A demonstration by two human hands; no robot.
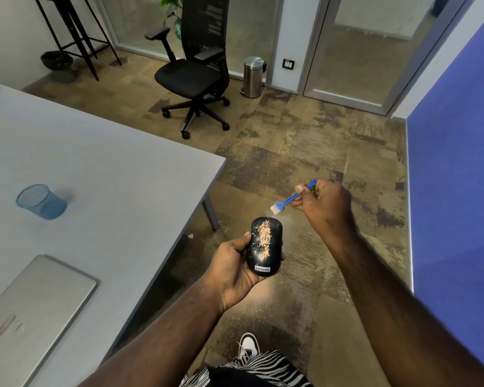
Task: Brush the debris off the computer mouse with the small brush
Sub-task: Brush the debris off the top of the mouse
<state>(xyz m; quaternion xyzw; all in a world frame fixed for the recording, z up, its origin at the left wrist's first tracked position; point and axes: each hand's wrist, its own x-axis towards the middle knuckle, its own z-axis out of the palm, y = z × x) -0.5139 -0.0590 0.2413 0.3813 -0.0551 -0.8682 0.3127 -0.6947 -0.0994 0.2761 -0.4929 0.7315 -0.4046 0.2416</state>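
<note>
My left hand (235, 270) holds a black computer mouse (265, 255) upright over the floor, label end toward me. A streak of tan debris (264, 238) runs along the mouse's top. My right hand (324, 203) pinches a small blue brush (289, 198) by its handle. Its white bristles (274, 209) point down-left and hover just above the mouse's far end, a small gap apart. A faint puff of dust hangs beside the bristles.
A grey table (104, 169) fills the left, bearing a blue mesh cup (41, 202) and a closed silver laptop (37, 300). A black office chair (196, 74) and a steel bin (253, 76) stand farther off. A blue wall (456, 163) is on the right.
</note>
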